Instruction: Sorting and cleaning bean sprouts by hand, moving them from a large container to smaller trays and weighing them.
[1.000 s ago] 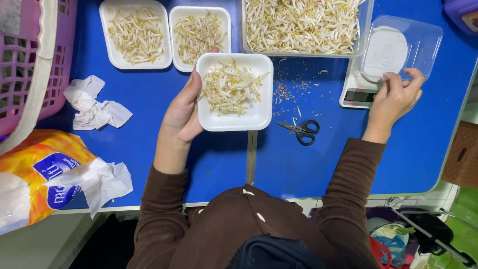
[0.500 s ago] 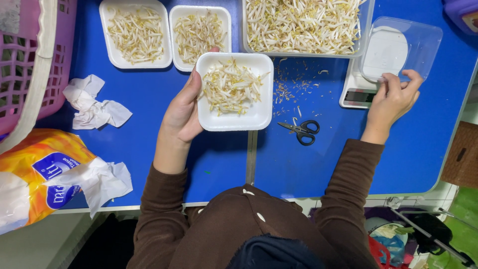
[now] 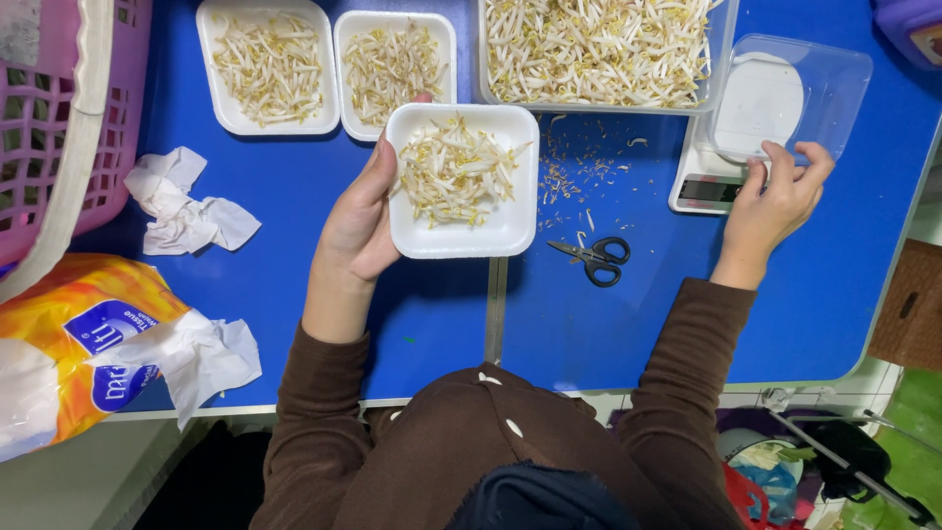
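One orange tissue pack (image 3: 69, 344), perhaps opened.

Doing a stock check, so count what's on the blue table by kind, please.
White trays: 3
Clear tub: 1
Scale: 1
Scissors: 1
Crumpled tissues: 2
Tissue pack: 1
Total: 9

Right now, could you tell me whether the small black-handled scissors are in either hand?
No, the scissors lie on the blue table between both hands.
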